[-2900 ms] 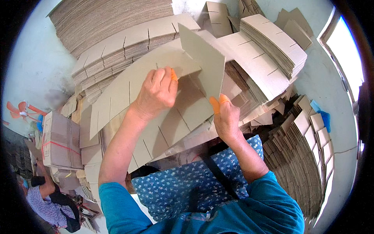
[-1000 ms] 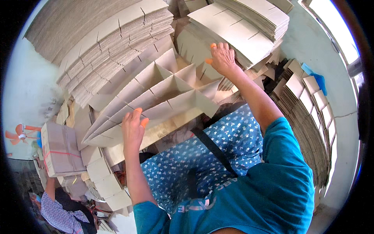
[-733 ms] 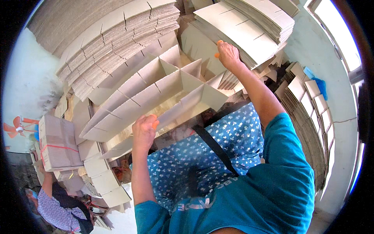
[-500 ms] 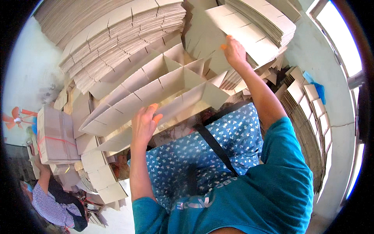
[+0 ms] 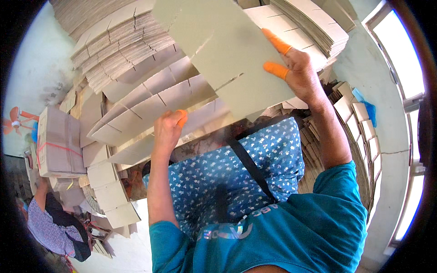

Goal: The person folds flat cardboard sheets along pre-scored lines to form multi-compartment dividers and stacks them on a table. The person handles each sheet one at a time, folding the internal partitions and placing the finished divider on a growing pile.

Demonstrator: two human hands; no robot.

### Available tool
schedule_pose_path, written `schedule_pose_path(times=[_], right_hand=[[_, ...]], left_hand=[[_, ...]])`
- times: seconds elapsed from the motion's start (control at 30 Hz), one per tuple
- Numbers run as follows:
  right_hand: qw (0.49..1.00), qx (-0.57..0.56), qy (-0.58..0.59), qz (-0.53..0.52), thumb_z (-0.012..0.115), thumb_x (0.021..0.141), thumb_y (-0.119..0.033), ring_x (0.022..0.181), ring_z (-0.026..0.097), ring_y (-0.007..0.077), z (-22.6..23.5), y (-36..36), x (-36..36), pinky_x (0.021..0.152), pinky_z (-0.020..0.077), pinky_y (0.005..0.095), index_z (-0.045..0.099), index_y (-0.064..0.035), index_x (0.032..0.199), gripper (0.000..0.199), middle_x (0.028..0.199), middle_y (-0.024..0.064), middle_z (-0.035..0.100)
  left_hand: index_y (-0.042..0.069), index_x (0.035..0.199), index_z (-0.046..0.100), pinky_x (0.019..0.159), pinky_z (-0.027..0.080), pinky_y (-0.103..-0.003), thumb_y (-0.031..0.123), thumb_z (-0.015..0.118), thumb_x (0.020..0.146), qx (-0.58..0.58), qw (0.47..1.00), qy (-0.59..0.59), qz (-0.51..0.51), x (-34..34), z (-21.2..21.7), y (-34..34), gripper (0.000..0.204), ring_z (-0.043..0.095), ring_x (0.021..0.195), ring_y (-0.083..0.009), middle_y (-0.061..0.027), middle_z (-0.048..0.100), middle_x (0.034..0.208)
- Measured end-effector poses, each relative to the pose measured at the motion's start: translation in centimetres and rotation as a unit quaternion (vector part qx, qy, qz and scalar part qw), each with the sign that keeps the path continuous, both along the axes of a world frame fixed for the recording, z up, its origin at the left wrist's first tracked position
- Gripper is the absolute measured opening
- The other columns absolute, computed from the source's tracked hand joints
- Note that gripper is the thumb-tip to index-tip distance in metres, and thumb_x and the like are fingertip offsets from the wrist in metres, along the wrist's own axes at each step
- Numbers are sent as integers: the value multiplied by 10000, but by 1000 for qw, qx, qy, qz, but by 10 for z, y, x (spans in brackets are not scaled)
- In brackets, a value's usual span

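Slotted cardboard sheet, grey-green, raised flat and tilted at about 12 o'clock in the view, its cut slots running in from the lower edge. Right hand at 1 o'clock grips the sheet's right edge; grip closed on it, orange rubber tips on two fingers lying across the face of the board. Sheet hangs above the half-built cardboard divider grid, apart from it at the near end; whether its far edge touches the grid I cannot tell.

Left hand near centre, fist curled over the near edge of the divider grid, one orange fingertip showing; grip closed on a strip of the grid.

Divider grid spreads from centre toward 9 o'clock, long strips leaning, cross slots visible.

Around it: tall stack of slotted strips at 11 o'clock; another pile of flat boards at 1 o'clock behind the right hand. Bundled cartons tied with red string at 9 o'clock. Blue flowered apron with a dark strap over the person's lap, just below the grid. Second person in a patterned top at 8 o'clock, well apart. Orange fan at the far 9 o'clock edge. Window at 2 o'clock.
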State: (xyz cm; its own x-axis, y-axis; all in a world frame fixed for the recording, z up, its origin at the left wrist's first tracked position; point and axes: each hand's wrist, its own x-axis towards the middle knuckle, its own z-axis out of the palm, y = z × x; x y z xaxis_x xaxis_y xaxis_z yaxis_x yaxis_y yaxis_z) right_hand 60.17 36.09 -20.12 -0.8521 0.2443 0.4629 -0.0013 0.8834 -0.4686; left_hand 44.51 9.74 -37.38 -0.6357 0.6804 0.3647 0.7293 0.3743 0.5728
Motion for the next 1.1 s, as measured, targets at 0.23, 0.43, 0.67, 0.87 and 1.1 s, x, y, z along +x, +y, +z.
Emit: schedule_pose_path(times=[0.23,0.43,0.67,0.87,1.1], right_hand=[[998,-2,15,63,668,838,-93,627,532,84,-34,-1,-15,576,472,256,491,-89,1324,517,740,83,591],[998,21,-13,53,673,829,-66,581,514,85,-30,-2,-14,532,450,270,492,-73,1328,530,643,29,552],[996,-31,-81,32,668,814,-47,718,577,145,-34,-14,-13,667,491,301,446,-85,1359,590,839,94,616],[996,-47,-51,48,667,784,-25,898,654,226,-55,-7,-18,812,503,334,424,-90,1368,636,1088,187,641],[995,-51,-54,70,662,796,-38,911,653,217,-55,-4,-21,826,499,319,427,-90,1367,619,1092,180,643]], left_hand=[[47,857,651,597,474,-364,33,688,733,31,999,18,-24,-3,-8,7,130,593,662,-278,-133,618,745],[43,839,647,591,466,-373,26,691,725,23,1000,-2,-10,-2,-7,12,123,591,664,-284,-151,606,726],[41,844,653,593,460,-377,37,691,732,29,1000,7,-12,0,-5,11,118,591,662,-282,-149,607,713],[56,850,638,571,441,-419,112,698,734,-39,996,-68,-38,-14,17,11,141,558,648,-338,-181,585,730],[77,1001,617,648,485,-446,109,723,722,-67,981,166,75,-75,11,25,300,619,738,-354,-177,634,778]])
